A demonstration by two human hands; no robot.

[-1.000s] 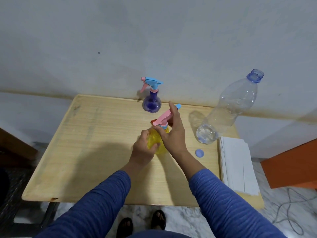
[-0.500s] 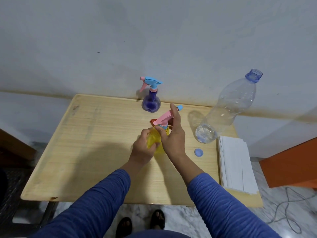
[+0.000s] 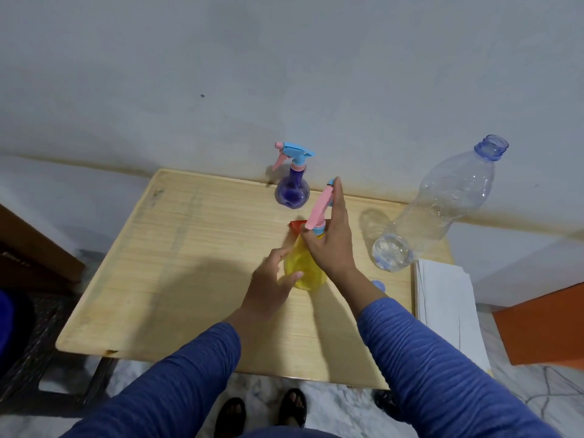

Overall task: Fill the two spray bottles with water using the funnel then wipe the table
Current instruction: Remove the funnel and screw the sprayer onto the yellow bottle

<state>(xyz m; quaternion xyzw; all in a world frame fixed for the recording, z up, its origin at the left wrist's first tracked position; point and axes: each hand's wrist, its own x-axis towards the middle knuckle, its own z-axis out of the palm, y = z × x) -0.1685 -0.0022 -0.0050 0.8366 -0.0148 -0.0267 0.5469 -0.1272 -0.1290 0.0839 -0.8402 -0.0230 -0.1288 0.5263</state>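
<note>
Wooden table [image 3: 177, 267] against a grey wall [image 3: 284, 74]; both hands' fingers [image 3: 319, 245] clamp the yellow spray bottle [image 3: 303, 270].

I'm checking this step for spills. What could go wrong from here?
1. The big water bottle stands uncapped by the right hand's forearm; a bump may tip it onto the paper stack.
2. The left hand holds the yellow spray bottle loosely; twisting its spray head could topple it.
</note>
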